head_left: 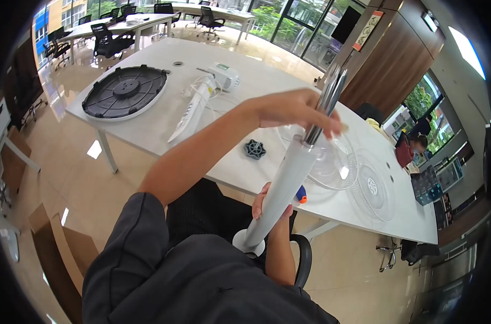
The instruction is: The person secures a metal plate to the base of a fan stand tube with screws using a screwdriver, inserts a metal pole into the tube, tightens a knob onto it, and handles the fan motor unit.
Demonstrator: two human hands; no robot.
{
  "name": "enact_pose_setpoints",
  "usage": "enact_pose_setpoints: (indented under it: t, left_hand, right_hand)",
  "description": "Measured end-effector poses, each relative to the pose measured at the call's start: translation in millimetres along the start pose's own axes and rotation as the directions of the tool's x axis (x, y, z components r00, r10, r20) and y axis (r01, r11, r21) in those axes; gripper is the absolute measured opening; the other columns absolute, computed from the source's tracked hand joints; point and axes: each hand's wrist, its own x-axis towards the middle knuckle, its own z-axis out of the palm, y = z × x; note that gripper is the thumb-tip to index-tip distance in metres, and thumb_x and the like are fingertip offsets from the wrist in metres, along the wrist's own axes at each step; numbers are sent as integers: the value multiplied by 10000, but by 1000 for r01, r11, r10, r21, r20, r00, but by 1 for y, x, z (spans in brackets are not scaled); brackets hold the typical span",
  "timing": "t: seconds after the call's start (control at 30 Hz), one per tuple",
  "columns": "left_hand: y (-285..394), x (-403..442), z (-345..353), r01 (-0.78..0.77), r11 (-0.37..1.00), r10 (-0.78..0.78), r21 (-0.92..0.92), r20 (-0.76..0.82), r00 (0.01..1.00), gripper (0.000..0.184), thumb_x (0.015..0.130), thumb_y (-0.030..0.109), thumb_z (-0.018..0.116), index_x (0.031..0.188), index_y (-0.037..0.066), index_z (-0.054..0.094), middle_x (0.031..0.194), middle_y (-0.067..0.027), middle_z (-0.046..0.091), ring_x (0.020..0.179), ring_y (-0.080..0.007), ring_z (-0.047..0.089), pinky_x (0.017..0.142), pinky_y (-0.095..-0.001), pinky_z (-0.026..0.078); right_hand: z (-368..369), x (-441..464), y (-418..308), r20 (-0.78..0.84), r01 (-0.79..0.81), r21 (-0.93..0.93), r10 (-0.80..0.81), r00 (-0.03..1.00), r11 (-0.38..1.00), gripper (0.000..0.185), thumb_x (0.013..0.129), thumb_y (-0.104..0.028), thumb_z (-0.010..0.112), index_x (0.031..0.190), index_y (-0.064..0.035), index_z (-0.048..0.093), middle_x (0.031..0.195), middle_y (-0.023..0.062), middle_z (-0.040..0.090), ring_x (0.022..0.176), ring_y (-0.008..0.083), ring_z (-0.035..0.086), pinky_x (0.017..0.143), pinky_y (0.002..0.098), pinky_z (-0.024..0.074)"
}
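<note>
A white tube (288, 178) with a chrome pole (329, 97) rising from its upper end leans at a slant in front of me. Its round white lower end (249, 244) rests at my lap. My left hand (299, 110) reaches across, its slightly blurred fingers bent around the chrome pole just above the tube's mouth. Lower down, my right hand (261, 202) is wrapped around the white tube, mostly hidden behind it. Beyond the tube lie a clear fan blade piece (334, 164) and a dark star-shaped knob (254, 149). A blue and orange item (301, 195) shows partly beside the tube.
On the white table (224, 156) lie a round black ribbed base (126, 92), a white panel with cables (194, 110), a white motor housing (225, 76) and a fan grille (372, 186). A cardboard box (61, 243) stands at lower left. Another person (418, 143) is at far right.
</note>
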Motion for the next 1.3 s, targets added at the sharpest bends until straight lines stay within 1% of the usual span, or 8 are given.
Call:
enact_pose_setpoints:
  t: [0.1, 0.27, 0.5, 0.57, 0.73, 0.83, 1.0, 1.3]
  left_hand:
    - [9, 20, -19, -215, 944, 89, -250, -433, 897, 527, 964, 496, 554, 1044, -17, 644, 1033, -199, 696, 1007, -248, 678, 914, -393, 549]
    - [30, 40, 3, -14, 942, 148, 336, -375, 915, 759, 859, 771, 506, 645, 57, 651, 695, -86, 689, 715, -211, 688, 775, -342, 539]
    - [-8, 1, 8, 22, 438, 700, 899, -357, 619, 510, 841, 489, 745, 683, 6, 705, 613, -65, 662, 582, -167, 643, 553, -309, 482]
    - [0, -19, 14, 108, 865, 195, 490, -527, 827, 561, 837, 513, 726, 576, 18, 681, 528, -76, 609, 487, -131, 550, 504, -293, 432]
    - [-22, -32, 29, 121, 933, 140, 339, -650, 747, 532, 921, 459, 649, 667, -3, 721, 487, -20, 536, 478, -56, 470, 448, -249, 322]
    - [-37, -26, 27, 87, 942, 157, 324, -656, 738, 552, 948, 460, 605, 662, -2, 704, 506, -19, 546, 481, -57, 470, 455, -254, 342]
    - [-42, -7, 38, -97, 979, 190, 182, -609, 770, 566, 980, 453, 561, 651, 4, 663, 556, -20, 582, 488, -61, 484, 467, -252, 378]
    - [-54, -11, 29, 43, 993, -90, -111, -462, 882, 630, 1023, 563, 394, 922, 4, 668, 740, -77, 678, 724, -159, 695, 685, -268, 540]
  right_hand:
    - [-13, -6, 4, 11, -59, 15, 59, 998, 998, 878, 829, -676, 612, 1233, 74, 401, 748, 209, 593, 622, 288, 630, 599, 403, 558]
    - [-17, -2, 12, -74, -142, -5, 141, 987, 990, 844, 843, -686, 564, 1205, 68, 445, 737, 196, 599, 629, 286, 642, 723, 471, 566]
    - [-16, -11, 8, 92, -45, 106, 36, 995, 993, 826, 850, -673, 555, 1222, 59, 462, 719, 160, 621, 615, 261, 651, 844, 517, 533]
    - [-5, -7, 2, 110, -24, 108, 12, 994, 994, 822, 850, -669, 555, 1217, 63, 470, 750, 158, 629, 648, 260, 657, 855, 514, 529]
    - [32, -4, -26, -468, -346, -379, 145, 872, 859, 798, 744, -583, 733, 1175, 63, 550, 790, 96, 630, 747, 224, 654, 793, 387, 534]
    - [47, -5, -30, -446, -336, -645, 19, 895, 686, 622, 707, -334, 797, 1134, 20, 516, 836, 126, 606, 746, 211, 632, 722, 366, 544]
    - [21, 2, -27, -167, -180, -112, 160, 973, 977, 610, 574, -191, 832, 1055, 27, 526, 761, 162, 595, 647, 269, 629, 610, 382, 537]
    - [-26, 25, 4, 150, -157, 127, 138, 979, 979, 639, 593, -266, 837, 1034, 40, 491, 744, 194, 630, 620, 302, 649, 611, 399, 537]
